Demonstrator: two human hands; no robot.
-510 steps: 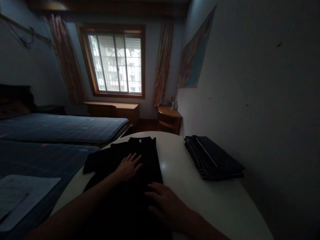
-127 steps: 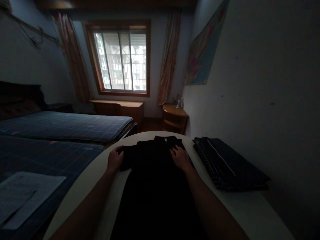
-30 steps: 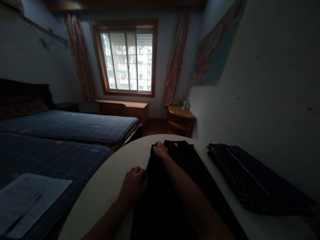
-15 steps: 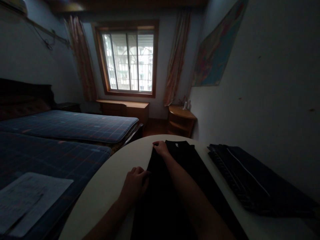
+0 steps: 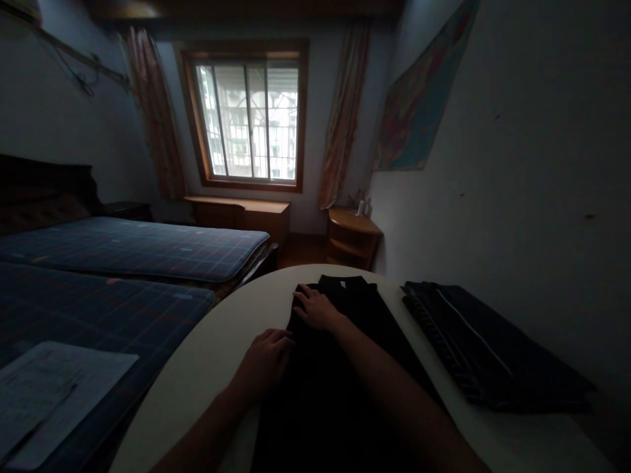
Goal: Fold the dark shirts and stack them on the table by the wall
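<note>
A black shirt [image 5: 325,394] with a small white label at its neck lies lengthwise on the round white table [image 5: 211,368]. My right hand [image 5: 315,309] rests near its far left corner, fingers spread on the cloth. Lower down, my left hand [image 5: 269,355] is closed at the shirt's left edge, its fingers bent and the cloth seeming to be pinched there; the thumb is hard to see in the dim light. My right forearm crosses over the shirt and hides part of it.
A stack of folded dark clothes [image 5: 483,348] sits on the table's right side, close to the wall. Left of the table are mattresses [image 5: 123,249] with a blue plaid cover; a sheet of paper [image 5: 64,394] lies on the nearer one. A corner shelf [image 5: 355,226] stands beyond the table.
My right hand has gone from pinching the shirt's left edge to lying with fingers spread on the cloth. My left hand stays at the edge. The view has shifted slightly.
</note>
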